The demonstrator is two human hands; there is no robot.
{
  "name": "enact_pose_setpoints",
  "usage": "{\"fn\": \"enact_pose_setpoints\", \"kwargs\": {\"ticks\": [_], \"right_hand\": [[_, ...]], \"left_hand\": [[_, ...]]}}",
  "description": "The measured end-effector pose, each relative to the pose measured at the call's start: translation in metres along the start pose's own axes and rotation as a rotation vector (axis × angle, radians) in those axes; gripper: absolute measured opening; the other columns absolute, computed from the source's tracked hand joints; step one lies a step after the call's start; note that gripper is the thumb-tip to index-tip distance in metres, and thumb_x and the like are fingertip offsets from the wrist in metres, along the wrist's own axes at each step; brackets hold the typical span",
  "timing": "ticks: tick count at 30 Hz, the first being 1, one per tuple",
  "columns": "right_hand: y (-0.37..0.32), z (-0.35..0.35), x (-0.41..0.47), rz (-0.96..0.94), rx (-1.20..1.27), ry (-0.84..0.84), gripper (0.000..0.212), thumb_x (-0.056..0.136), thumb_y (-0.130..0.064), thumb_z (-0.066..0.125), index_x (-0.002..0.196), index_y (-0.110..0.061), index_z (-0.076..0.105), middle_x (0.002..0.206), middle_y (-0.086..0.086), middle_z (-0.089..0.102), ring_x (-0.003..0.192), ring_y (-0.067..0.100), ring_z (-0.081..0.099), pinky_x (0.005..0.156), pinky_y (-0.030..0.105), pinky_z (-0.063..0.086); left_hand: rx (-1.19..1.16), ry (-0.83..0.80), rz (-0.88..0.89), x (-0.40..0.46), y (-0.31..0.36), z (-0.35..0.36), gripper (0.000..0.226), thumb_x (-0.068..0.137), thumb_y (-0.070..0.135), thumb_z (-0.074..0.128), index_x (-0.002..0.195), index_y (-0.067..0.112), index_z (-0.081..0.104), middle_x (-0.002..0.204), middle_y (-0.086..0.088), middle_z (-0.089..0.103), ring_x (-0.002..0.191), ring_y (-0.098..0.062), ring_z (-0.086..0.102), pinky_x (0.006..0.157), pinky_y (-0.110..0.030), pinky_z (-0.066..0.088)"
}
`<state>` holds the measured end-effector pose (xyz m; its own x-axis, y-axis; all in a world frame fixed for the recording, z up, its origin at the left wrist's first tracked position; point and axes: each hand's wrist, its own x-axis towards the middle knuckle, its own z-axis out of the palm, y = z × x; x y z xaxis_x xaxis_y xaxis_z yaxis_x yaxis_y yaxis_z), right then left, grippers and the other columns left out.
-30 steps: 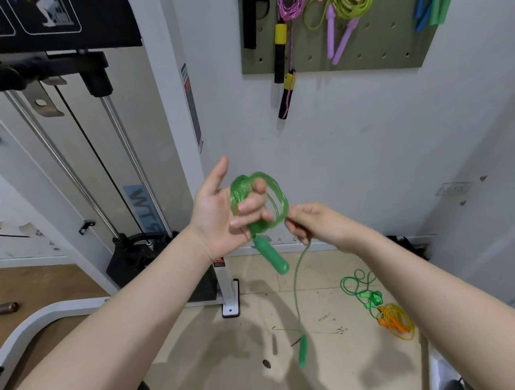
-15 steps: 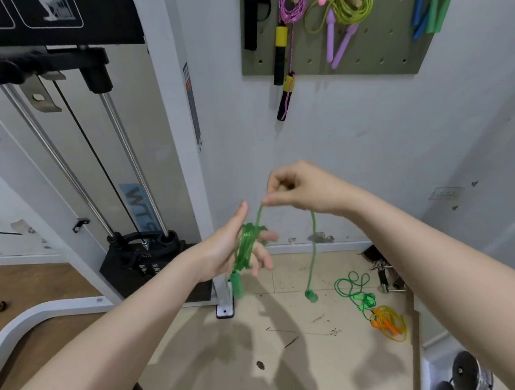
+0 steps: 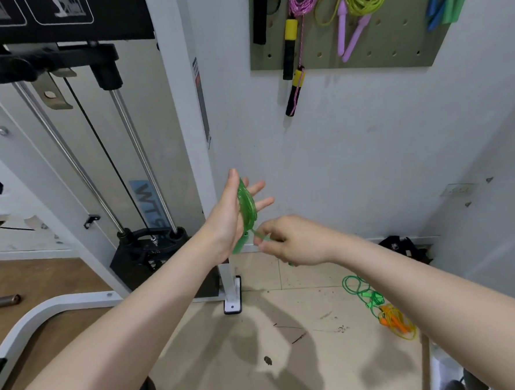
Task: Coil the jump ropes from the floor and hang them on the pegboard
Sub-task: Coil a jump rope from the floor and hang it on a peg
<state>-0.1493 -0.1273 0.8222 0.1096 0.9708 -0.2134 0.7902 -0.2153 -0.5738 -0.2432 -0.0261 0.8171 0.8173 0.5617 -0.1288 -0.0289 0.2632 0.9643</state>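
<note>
A translucent green jump rope (image 3: 246, 209) is wound in loops around my left hand (image 3: 229, 219), which stands upright with fingers spread; one green handle hangs below the palm. My right hand (image 3: 289, 241) is just right of it, pinching the rope's free end close to the coil. The other handle is mostly hidden under my right hand. On the floor at the right lie a bright green rope (image 3: 363, 292) and an orange and yellow rope (image 3: 396, 322), tangled side by side. The olive pegboard (image 3: 392, 51) hangs on the wall above, holding several coiled ropes.
A white cable machine (image 3: 183, 133) with a black weight stack (image 3: 151, 246) stands at the left, its foot plate on the tiled floor. Black straps lie against the wall at the right. A white curved frame crosses the lower left.
My right hand has come down from above the coil to beside its lower end, wrapping more rope. The hanging tail with its handle is no longer dangling. My left hand rose and turned upright.
</note>
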Motion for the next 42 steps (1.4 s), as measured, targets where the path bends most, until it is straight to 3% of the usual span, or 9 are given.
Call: {"fn": "enact_pose_setpoints", "kwargs": {"ticks": [6, 9, 13, 20, 25, 29, 33, 36, 42], "right_hand": [[-0.021, -0.042, -0.013, -0.097, 0.004, -0.009, 0.017, 0.085, -0.025, 0.065, 0.072, -0.013, 0.064, 0.049, -0.007, 0.048, 0.042, 0.004, 0.038, 0.049, 0.021, 0.032], [-0.013, -0.057, -0.014, -0.112, 0.212, 0.209, 0.017, 0.081, -0.022, 0.070, 0.068, -0.013, 0.064, 0.042, -0.011, 0.040, 0.041, 0.004, 0.032, 0.045, 0.015, 0.026], [0.011, -0.052, -0.002, -0.074, 0.427, 0.448, 0.019, 0.081, -0.019, 0.070, 0.067, -0.011, 0.061, 0.052, 0.000, 0.039, 0.046, 0.006, 0.032, 0.046, 0.017, 0.027], [0.021, 0.000, 0.001, 0.045, 0.439, 0.133, 0.021, 0.095, -0.016, 0.047, 0.079, -0.010, 0.059, 0.052, 0.001, 0.044, 0.038, 0.008, 0.040, 0.042, 0.019, 0.036], [0.000, -0.006, -0.008, -0.046, -0.279, -0.002, 0.023, 0.094, -0.028, 0.050, 0.110, -0.012, 0.056, 0.077, 0.007, 0.057, 0.068, 0.019, 0.051, 0.061, 0.028, 0.037], [-0.012, -0.020, -0.015, -0.084, -0.573, 0.226, 0.030, 0.090, -0.044, 0.051, 0.108, -0.021, 0.057, 0.097, 0.003, 0.062, 0.100, 0.025, 0.057, 0.068, 0.031, 0.038], [-0.012, -0.025, -0.018, -0.060, -0.300, 0.493, 0.049, 0.075, -0.067, 0.054, 0.096, -0.023, 0.050, 0.069, -0.013, 0.047, 0.075, 0.017, 0.053, 0.061, 0.027, 0.032], [-0.003, -0.018, -0.015, -0.163, -0.152, 0.598, 0.057, 0.074, -0.067, 0.037, 0.110, -0.022, 0.045, 0.088, -0.009, 0.054, 0.068, 0.002, 0.048, 0.064, 0.027, 0.033], [0.000, -0.024, -0.015, -0.277, 0.236, 0.342, 0.031, 0.085, -0.047, 0.052, 0.112, -0.032, 0.056, 0.108, -0.012, 0.061, 0.085, -0.009, 0.056, 0.075, 0.019, 0.048]], "left_hand": [[0.502, -0.245, -0.189, -0.006, -0.015, -0.009, 0.098, 0.076, 0.074, 0.001, 0.120, 0.006, 0.056, 0.110, -0.016, 0.067, 0.091, -0.018, 0.065, 0.107, -0.036, 0.033], [0.324, -0.534, -0.222, -0.013, -0.013, -0.011, 0.110, 0.078, 0.074, -0.007, 0.105, -0.009, 0.061, 0.048, -0.007, 0.060, 0.044, -0.011, 0.054, 0.095, -0.034, 0.045], [-0.115, -0.812, -0.096, -0.013, -0.001, -0.009, 0.104, 0.069, 0.085, 0.032, 0.114, -0.004, 0.062, 0.043, 0.000, 0.054, 0.029, -0.001, 0.036, 0.070, -0.024, 0.051], [-0.317, -0.226, 0.105, -0.006, 0.013, -0.002, 0.076, 0.089, 0.064, 0.015, 0.121, 0.008, 0.055, 0.057, -0.005, 0.065, 0.029, -0.007, 0.035, 0.075, -0.023, 0.049], [-0.001, 0.075, 0.044, 0.002, -0.004, -0.009, 0.056, 0.099, 0.043, 0.024, 0.134, 0.003, 0.041, 0.058, -0.002, 0.064, 0.038, -0.008, 0.045, 0.076, -0.025, 0.045], [0.054, 0.019, 0.027, -0.003, -0.009, -0.005, 0.050, 0.099, 0.042, 0.029, 0.106, 0.004, 0.060, 0.044, 0.002, 0.044, 0.035, -0.009, 0.033, 0.063, -0.019, 0.045], [-0.014, -0.011, 0.002, -0.006, 0.002, 0.002, 0.050, 0.098, 0.040, 0.031, 0.067, 0.009, 0.055, 0.035, 0.004, 0.031, 0.026, -0.007, 0.019, 0.041, -0.015, 0.035], [-0.094, -0.187, -0.085, -0.012, 0.008, 0.006, 0.051, 0.092, 0.045, 0.034, 0.057, 0.011, 0.049, 0.031, 0.007, 0.025, 0.023, -0.005, 0.018, 0.044, -0.016, 0.040], [-0.103, -0.425, -0.191, -0.014, 0.017, 0.001, 0.055, 0.083, 0.052, 0.038, 0.044, 0.017, 0.052, 0.029, 0.010, 0.025, 0.020, -0.003, 0.019, 0.050, -0.017, 0.043]]}}
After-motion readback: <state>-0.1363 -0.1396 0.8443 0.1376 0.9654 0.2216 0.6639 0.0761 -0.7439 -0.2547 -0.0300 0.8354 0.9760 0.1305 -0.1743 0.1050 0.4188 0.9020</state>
